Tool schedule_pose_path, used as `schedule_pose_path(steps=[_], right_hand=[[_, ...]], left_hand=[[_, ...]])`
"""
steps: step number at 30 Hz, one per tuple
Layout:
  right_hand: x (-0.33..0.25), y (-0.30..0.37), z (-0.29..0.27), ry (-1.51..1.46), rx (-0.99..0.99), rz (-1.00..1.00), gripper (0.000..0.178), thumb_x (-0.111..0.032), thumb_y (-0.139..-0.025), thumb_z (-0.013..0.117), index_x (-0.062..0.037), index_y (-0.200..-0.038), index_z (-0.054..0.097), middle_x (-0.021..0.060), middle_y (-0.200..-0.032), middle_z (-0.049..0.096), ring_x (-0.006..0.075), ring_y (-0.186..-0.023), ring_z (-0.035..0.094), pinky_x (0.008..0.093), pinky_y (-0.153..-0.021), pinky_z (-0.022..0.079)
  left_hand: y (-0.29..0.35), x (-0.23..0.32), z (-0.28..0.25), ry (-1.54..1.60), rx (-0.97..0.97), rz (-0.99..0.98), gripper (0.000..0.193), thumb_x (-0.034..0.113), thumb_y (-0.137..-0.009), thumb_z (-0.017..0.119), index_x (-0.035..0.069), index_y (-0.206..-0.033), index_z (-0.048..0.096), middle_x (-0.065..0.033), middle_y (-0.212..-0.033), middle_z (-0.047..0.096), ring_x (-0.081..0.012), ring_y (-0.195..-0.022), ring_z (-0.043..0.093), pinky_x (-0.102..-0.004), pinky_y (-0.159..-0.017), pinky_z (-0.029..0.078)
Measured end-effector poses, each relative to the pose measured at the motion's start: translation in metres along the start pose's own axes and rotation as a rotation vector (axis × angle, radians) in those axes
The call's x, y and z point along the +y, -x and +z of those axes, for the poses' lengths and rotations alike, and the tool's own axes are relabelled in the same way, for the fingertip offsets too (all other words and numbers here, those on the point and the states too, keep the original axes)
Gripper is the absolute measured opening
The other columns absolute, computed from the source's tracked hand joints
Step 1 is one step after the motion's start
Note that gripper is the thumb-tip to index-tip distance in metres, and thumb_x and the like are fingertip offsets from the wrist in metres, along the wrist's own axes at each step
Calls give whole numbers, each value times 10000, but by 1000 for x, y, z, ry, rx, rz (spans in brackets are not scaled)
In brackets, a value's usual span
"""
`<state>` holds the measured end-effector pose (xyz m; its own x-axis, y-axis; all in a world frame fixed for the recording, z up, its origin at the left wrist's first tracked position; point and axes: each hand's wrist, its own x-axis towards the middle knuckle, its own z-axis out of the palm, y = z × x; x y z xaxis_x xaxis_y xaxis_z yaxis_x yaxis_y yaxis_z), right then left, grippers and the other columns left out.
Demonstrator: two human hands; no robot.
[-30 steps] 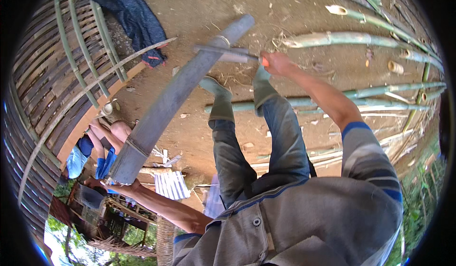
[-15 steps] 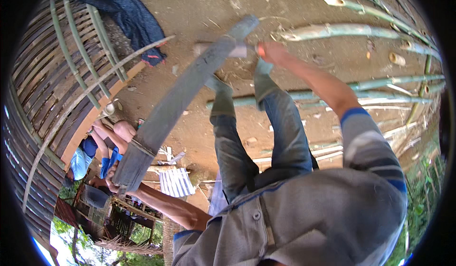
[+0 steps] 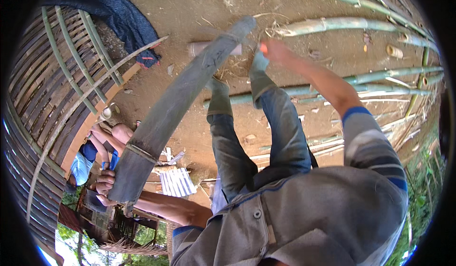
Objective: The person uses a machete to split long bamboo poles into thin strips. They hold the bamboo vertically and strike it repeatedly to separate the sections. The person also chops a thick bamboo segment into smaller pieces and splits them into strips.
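A long, broad length of dark grey-green bamboo [image 3: 175, 97] slants across the view, its far end near the ground and its near end raised at my left side. My left hand [image 3: 105, 187] is closed around the edge of that near end, fingers showing on its outer side. Beyond the far end, my right hand [image 3: 275, 52] is closed on a tool with an orange handle [image 3: 264, 48]. Motion blurs this hand, and the tool's working part cannot be made out. A short round block [image 3: 197, 48] lies on the ground, partly behind the bamboo's far end.
Bamboo poles [image 3: 342, 26] lie on the dirt at the right. A slatted bamboo platform [image 3: 47, 76] stands at the left, with dark netting [image 3: 128, 23] beyond it. Another person [image 3: 102, 145] crouches beside the platform. A striped sheet [image 3: 176, 182] lies near my left forearm.
The bamboo's near end has dropped slightly toward me, and more of my left hand's fingers show. My right hand has shifted slightly with the orange-handled tool.
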<state>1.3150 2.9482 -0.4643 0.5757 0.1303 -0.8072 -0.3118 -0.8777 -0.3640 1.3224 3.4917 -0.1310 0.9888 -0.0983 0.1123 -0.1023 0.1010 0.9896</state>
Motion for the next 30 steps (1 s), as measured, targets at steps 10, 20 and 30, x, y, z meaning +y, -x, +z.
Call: schedule_pose_path(steps=[10, 20, 30], right_hand=[[29, -8, 1, 79, -77, 75, 402, -160, -669, 626, -79, -1057, 555, 193, -935, 623, 358, -881, 608, 456, -750, 495], [28, 16, -18, 74, 7, -190, 487, -183, -662, 638, -98, -1131, 540, 186, -933, 635, 350, -881, 616, 443, -775, 497], [28, 9, 32, -28, 35, -54, 439, -163, -643, 641, -94, -1063, 532, 185, -927, 618, 369, -884, 599, 460, -739, 484]], left_hand=[[-29, 14, 50, 42, -131, -21, 365, 462, -822, 422, 156, -624, 452, -24, -597, 469, -200, -641, 448, -451, -809, 324], [-63, 45, 118, -412, 351, -814, 952, 709, -770, 378, -48, -1338, 278, -182, -1112, 486, -322, -1098, 462, -446, -985, 321], [-41, 51, 129, -719, -177, -526, 622, 518, -777, 535, -66, -992, 540, -179, -872, 565, -284, -879, 532, -454, -868, 395]])
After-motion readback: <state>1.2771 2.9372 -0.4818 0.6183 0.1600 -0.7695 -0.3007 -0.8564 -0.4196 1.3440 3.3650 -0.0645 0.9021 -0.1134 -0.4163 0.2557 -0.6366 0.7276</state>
